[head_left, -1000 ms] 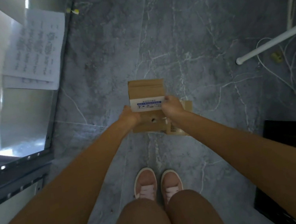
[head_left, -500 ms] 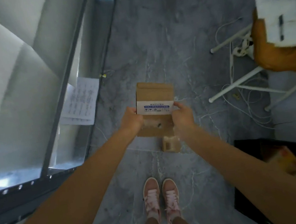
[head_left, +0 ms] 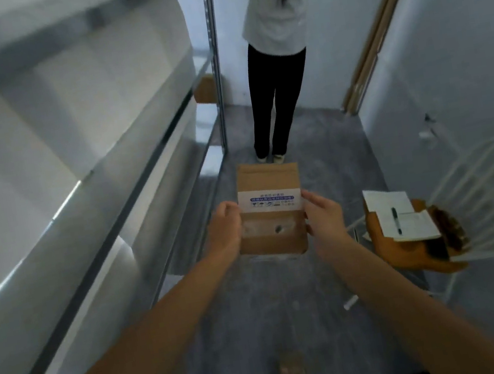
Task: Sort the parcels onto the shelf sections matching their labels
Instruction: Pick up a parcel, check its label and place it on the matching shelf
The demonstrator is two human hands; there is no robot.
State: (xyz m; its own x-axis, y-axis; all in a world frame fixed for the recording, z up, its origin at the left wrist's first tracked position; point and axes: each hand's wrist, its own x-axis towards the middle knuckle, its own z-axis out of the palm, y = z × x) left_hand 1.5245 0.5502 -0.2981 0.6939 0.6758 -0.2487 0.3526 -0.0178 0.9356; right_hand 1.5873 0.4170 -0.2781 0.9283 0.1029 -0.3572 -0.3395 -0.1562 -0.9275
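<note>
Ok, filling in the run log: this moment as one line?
parcel: held, label facing camera | left hand: grips left edge | right hand: grips right edge | shelf: on left, parcel not placed

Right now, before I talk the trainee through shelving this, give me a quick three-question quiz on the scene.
1. True or false: the left hand and the right hand both hold the parcel.
2. The shelf stands on the holder's: A) left B) right C) back.
3. Fill in: on the papers lies a ___.

Key: 1 true. 2 A. 3 pen.
</note>
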